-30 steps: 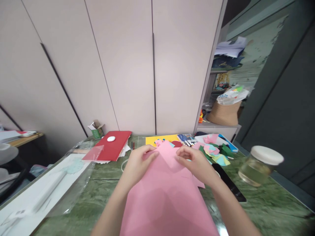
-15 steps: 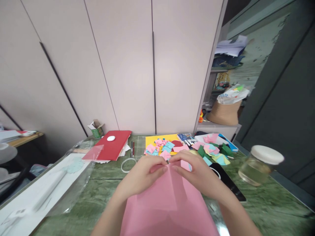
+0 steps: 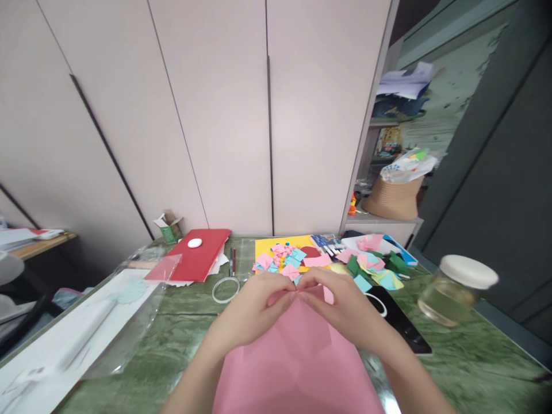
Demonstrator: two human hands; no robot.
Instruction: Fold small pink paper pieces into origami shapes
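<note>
A large sheet of pink paper [image 3: 297, 368] stretches from the bottom edge of the view up to my hands. Its far edge is pinched at the middle, and creases run down from that spot. My left hand [image 3: 261, 307] grips the edge between thumb and fingers. Right beside it, my right hand [image 3: 340, 305] pinches the same edge, its fingertips almost meeting those of the left. Beyond the hands, small folded pink and blue paper pieces [image 3: 291, 259] lie on a yellow sheet [image 3: 265, 246].
On the green table [image 3: 172, 333] are a red folder [image 3: 198, 261], a white ring [image 3: 225, 290], a black tablet-like object [image 3: 403, 325] and a lidded jar [image 3: 452, 293]. Green and coloured paper scraps [image 3: 371, 264] lie at the back right. Plastic-covered white sheets [image 3: 86, 328] lie left.
The pinched far edge of the pink paper has dipped slightly, and the creases below it have shifted. Both hands have moved a little, still pinching together.
</note>
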